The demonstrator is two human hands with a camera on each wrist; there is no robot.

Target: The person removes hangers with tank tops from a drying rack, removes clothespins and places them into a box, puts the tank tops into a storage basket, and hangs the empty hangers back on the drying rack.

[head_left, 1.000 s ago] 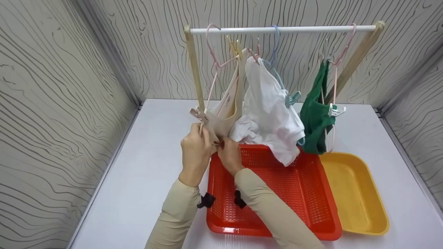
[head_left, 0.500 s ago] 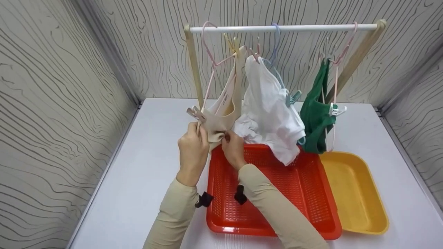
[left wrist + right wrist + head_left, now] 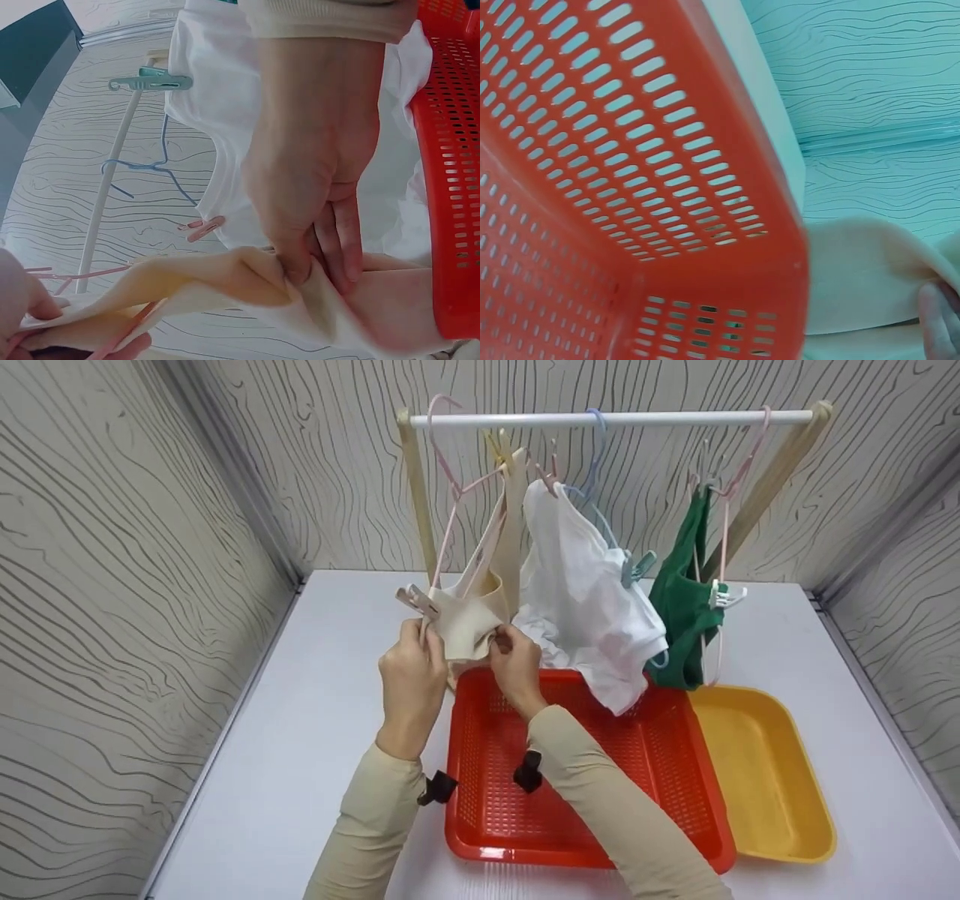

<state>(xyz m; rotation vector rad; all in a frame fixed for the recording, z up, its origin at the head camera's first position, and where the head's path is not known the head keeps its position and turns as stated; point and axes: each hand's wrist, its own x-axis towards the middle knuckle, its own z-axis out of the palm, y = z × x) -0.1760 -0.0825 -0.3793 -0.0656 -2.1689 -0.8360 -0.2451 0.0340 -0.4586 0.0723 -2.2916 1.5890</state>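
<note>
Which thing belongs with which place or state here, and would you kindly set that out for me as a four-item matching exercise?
1. Beige garment
2. White garment
3. Green garment
4. Red basket

A. Clipped to the blue hanger
B. Perforated
C. Pinched in the right grip
D. Rightmost garment in the head view

Pairs: 1-C, 2-A, 3-D, 4-B.

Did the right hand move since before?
Yes, the right hand has moved up and to the right in the head view, against the red basket.
</note>
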